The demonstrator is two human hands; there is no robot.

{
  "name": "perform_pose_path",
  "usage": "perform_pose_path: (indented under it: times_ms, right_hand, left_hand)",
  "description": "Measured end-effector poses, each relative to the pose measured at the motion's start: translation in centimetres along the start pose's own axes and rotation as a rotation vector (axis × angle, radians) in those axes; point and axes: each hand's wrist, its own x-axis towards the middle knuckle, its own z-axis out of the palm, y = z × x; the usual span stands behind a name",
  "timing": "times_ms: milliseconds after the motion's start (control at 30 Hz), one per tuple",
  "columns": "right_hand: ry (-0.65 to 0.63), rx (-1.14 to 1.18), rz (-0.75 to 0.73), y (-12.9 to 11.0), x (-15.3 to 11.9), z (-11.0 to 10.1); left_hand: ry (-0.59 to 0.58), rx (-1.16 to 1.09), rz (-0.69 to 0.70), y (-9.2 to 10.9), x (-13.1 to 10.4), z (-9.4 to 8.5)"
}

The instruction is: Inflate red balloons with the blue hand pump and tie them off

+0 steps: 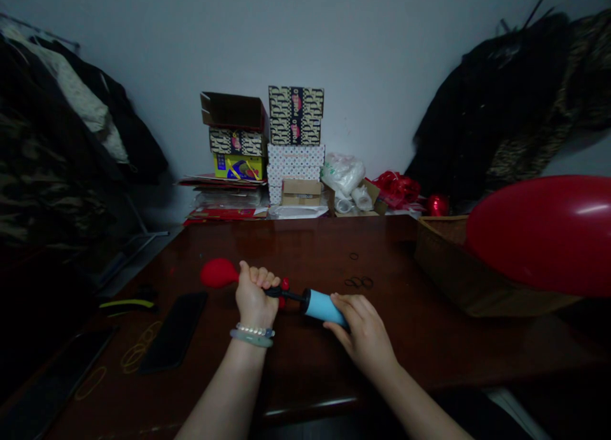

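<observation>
My left hand (256, 295), with a beaded bracelet and a bangle at the wrist, is closed around the black end of a pump and the neck of a small red balloon (218, 272). The balloon, partly inflated, sticks out to the left of the fist. My right hand (360, 322) grips the light blue barrel of the pump (321, 305), and a black rod joins the barrel to the part by my left hand. Something small and red (285, 284) shows just beyond the rod; its shape is partly hidden.
Black rings (359, 282) lie beyond the pump. A dark phone (174, 332), yellow rubber bands (138, 351) and a yellow-black tool (127, 305) are at left. A basket (453, 268) with a large red balloon (544, 236) stands at right. Stacked boxes (296, 163) line the wall.
</observation>
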Motion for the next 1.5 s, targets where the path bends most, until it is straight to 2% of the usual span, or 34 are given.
perform_pose_path:
  times_ms: [267,400,500,700,833,967,1300,1400,1500]
  right_hand:
    - [-0.010,0.023,0.007,-0.6,-0.2,0.2]
    - [-0.023,0.029,0.007,-0.5,-0.1,0.3]
    - [-0.050,0.035,0.015,-0.3,0.2,0.2]
    - [-0.063,0.027,0.009,0.5,0.7,-0.1]
    - [-0.059,0.007,0.002,0.6,0.8,-0.2]
    - [-0.021,-0.022,0.001,0.2,0.4,-0.2]
    - [-0.025,0.008,0.014,-1.2,-0.2,0.0]
    - [-0.046,0.019,0.025,-0.9,-0.1,0.2]
    - [-0.066,0.032,0.036,-0.5,0.1,0.2]
  left_hand:
    - [-0.015,0.043,-0.046,-2.1,-1.0,0.2]
    - [-0.007,0.056,-0.025,-2.3,-0.8,-0.1]
    - [0.001,0.046,0.001,-1.4,-0.3,-0.2]
    - [0.045,0.024,0.049,1.9,0.9,-0.1]
    - [0.057,0.017,0.051,2.7,1.3,-0.1]
    - [0.053,0.012,0.032,2.0,1.1,-0.3]
    - [0.007,0.047,-0.062,-2.2,-1.1,-0.1]
    - [0.013,0.066,-0.038,-2.3,-1.1,0.1]
    - [0.010,0.065,-0.003,-1.4,-0.6,0.2]
